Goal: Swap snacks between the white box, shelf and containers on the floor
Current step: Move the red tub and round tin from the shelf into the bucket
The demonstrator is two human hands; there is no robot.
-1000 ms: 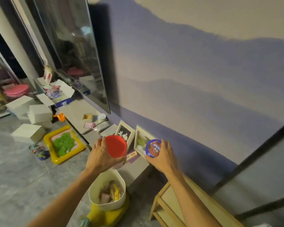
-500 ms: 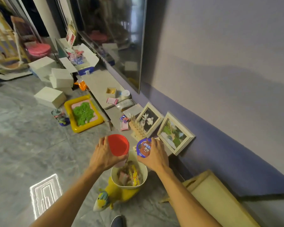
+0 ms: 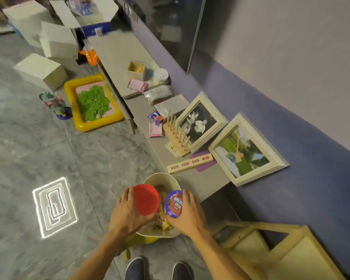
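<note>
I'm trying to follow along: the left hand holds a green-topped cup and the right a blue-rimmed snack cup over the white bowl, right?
Not quite. The head view shows the left hand holding a red-topped cup, not a green one. The right hand does hold the blue-rimmed snack cup over the white bowl.

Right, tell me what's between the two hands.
Head view: the red cup, gripped by the left hand, and the blue-lidded cup, gripped by the right hand, side by side over the bowl.

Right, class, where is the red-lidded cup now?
Head view, bottom centre: the left hand holds the red-lidded cup over the white bucket, beside the blue snack cup in the right hand.
</note>
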